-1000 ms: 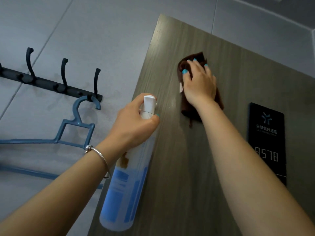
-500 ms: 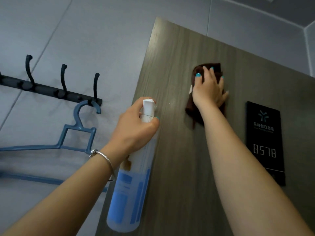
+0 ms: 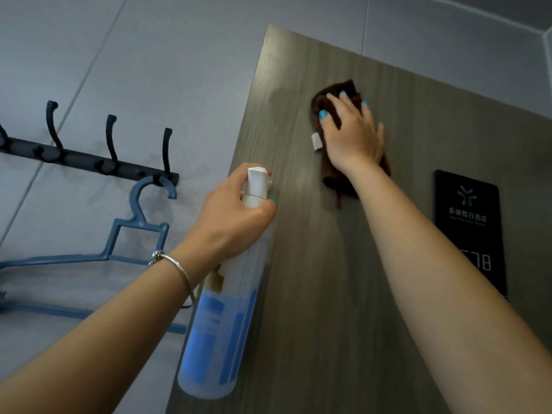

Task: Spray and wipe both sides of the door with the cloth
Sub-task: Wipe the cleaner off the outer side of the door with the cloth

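A grey-brown wood-grain door (image 3: 313, 279) fills the right half of the head view, its top edge high in the frame. My right hand (image 3: 352, 138) presses a dark brown cloth (image 3: 331, 177) flat against the door's upper part, fingers spread. The cloth has a small white tag at its left side. My left hand (image 3: 233, 216) grips the neck of a clear spray bottle (image 3: 221, 333) with blue labels and a white nozzle, held next to the door's left edge. A silver bracelet sits on my left wrist.
A black number plate (image 3: 469, 222) is fixed to the door at the right, partly hidden by my right arm. On the grey tiled wall to the left hangs a black hook rail (image 3: 98, 162) carrying a blue hanger (image 3: 125, 234).
My right hand slid the cloth to the right and then back left and slightly up on the door. My left hand kept the bottle roughly in the same place.
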The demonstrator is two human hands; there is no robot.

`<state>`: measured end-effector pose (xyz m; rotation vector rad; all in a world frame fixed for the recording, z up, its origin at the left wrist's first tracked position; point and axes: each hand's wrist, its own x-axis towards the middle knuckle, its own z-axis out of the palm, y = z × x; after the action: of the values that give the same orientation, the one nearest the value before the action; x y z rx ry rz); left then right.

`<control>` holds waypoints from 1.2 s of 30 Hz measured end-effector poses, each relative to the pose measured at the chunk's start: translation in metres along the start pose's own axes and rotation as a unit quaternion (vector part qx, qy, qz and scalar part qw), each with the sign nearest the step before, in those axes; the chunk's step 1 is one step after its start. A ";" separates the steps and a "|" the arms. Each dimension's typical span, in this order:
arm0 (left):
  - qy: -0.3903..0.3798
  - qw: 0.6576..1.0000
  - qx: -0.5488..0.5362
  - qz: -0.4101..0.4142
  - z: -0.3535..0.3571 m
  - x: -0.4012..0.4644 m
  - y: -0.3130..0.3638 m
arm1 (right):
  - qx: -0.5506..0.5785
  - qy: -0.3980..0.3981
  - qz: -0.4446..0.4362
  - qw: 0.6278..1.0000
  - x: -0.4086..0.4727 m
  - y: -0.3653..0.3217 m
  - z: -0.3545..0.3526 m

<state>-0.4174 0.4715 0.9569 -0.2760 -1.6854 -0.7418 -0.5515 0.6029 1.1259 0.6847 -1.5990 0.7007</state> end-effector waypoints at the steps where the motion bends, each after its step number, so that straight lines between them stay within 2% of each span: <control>1: -0.001 1.000 -0.002 -0.002 0.000 0.000 -0.001 | -0.002 0.011 0.028 1.000 0.000 0.017 -0.004; 5: -0.007 1.000 -0.017 -0.005 -0.001 0.001 -0.003 | 0.003 0.050 0.153 0.987 -0.010 0.073 -0.021; 9: -0.010 1.000 -0.027 -0.001 -0.001 -0.001 -0.003 | 0.021 0.077 0.210 0.974 -0.014 0.044 -0.013; 11: -0.007 0.999 -0.038 -0.002 0.000 -0.002 -0.002 | 0.011 0.065 0.141 0.988 -0.015 -0.002 0.004; 13: 0.007 0.999 -0.036 -0.003 -0.001 -0.003 -0.004 | 0.003 0.031 0.034 0.999 -0.022 -0.053 0.021; 15: 0.024 0.999 -0.040 -0.007 -0.004 -0.007 -0.008 | -0.011 0.002 -0.052 0.999 -0.031 -0.088 0.033; 18: 0.029 0.999 -0.038 -0.024 -0.012 -0.015 -0.012 | -0.018 -0.030 -0.111 0.993 -0.031 -0.093 0.031; 20: 0.013 0.999 -0.024 -0.017 -0.016 -0.016 -0.011 | -0.009 -0.037 -0.114 0.993 -0.030 -0.076 0.025; 25: -0.013 1.000 -0.019 -0.014 -0.020 -0.014 -0.010 | 0.011 0.006 0.029 0.999 -0.044 0.010 0.004; 30: -0.017 1.000 -0.004 -0.013 -0.021 -0.015 -0.012 | -0.002 0.041 0.178 0.983 -0.081 0.089 -0.020; 33: -0.018 1.000 -0.010 -0.012 -0.020 -0.017 -0.011 | -0.009 0.063 0.212 0.975 -0.095 0.069 -0.010; 36: -0.005 1.000 -0.017 -0.010 -0.021 -0.026 -0.015 | -0.001 0.066 0.163 0.984 -0.102 0.012 0.011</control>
<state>-0.4026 0.4531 0.9296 -0.2874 -1.6892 -0.7864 -0.5548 0.6076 1.0230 0.3675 -1.6031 0.9627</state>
